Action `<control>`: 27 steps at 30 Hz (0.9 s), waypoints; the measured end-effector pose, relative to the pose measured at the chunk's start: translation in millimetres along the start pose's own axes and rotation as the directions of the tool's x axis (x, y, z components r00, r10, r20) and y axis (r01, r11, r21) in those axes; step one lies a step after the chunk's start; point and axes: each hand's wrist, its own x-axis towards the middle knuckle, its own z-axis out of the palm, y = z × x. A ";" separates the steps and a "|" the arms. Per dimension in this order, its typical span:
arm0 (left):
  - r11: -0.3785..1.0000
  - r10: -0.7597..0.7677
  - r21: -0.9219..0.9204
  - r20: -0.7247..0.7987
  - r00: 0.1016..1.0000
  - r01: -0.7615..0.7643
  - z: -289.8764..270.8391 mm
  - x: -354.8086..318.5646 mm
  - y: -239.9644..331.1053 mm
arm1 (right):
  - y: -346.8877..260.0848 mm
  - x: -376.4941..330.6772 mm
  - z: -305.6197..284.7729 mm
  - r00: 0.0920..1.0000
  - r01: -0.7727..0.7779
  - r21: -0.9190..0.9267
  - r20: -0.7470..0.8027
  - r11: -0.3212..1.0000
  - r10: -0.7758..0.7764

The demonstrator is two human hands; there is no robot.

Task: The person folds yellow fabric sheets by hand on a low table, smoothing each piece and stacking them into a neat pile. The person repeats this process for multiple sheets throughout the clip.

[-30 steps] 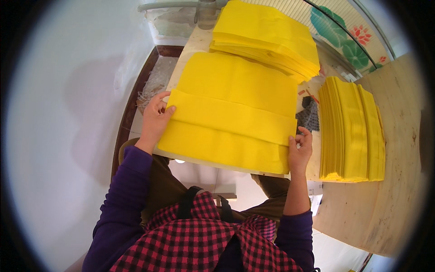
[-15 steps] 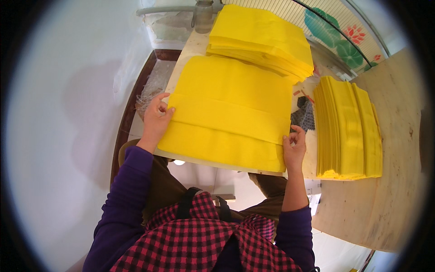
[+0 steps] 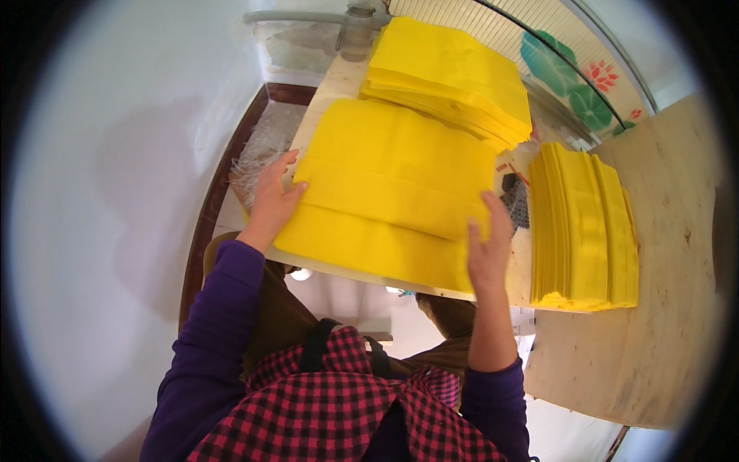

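A yellow felt-like cloth piece (image 3: 392, 165) lies in front of me on the wooden table, a folded edge running across its lower part. At its left edge is my left hand (image 3: 271, 202), fingers parted, with the thumb touching the cloth near the fold. My right hand (image 3: 491, 245) hovers at the right edge, slightly blurred, its thumb and fingers apart. Neither hand grips anything. Behind the piece sits a stack of yellow cloth (image 3: 454, 73).
More yellow cloth pieces stand packed on edge in a bundle (image 3: 581, 227) at the right, beside a curved wooden board (image 3: 670, 254). A dark grey knitted cloth (image 3: 517, 202) lies between. A clear bottle (image 3: 356, 35) is at the far left corner; a white wall (image 3: 115, 192) rises left.
Both hands have loosened from the cloth's edges and their fingers have spread. My right hand has moved slightly left and up. The cloth stays folded; the view has shifted a little.
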 end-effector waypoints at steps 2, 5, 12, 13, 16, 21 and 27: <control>1.000 -0.002 -0.010 0.008 1.000 0.002 0.7 2.0 -2.3 | -41.4 8.1 28.6 0.991 0.081 0.058 0.106 0.995 -0.086; 1.000 -0.014 -0.009 0.037 0.999 0.014 0.8 3.2 -4.6 | -99.9 23.3 84.2 0.934 0.187 0.046 0.300 0.981 -0.192; 0.998 0.013 0.054 0.036 0.999 -0.015 1.5 3.3 -9.6 | -109.5 24.1 139.1 0.856 0.061 -0.223 0.513 0.973 0.063; 0.997 0.003 0.083 0.040 0.999 -0.007 1.5 1.3 -9.6 | -97.4 19.4 134.8 0.867 0.038 -0.252 0.490 0.967 0.094; 0.998 0.001 0.070 0.026 1.000 -0.003 1.5 0.9 -8.6 | -54.4 4.3 105.2 0.860 -0.030 -0.406 0.455 0.914 0.230; 0.998 -0.023 0.060 0.051 0.998 0.020 1.5 0.5 -8.3 | 3.8 -6.9 50.4 0.841 -0.153 -0.572 0.353 0.806 0.410; 0.995 0.020 0.100 0.103 0.994 -0.030 -7.9 5.8 5.1 | 23.2 -10.7 40.2 0.846 -0.220 -0.555 0.301 0.802 0.440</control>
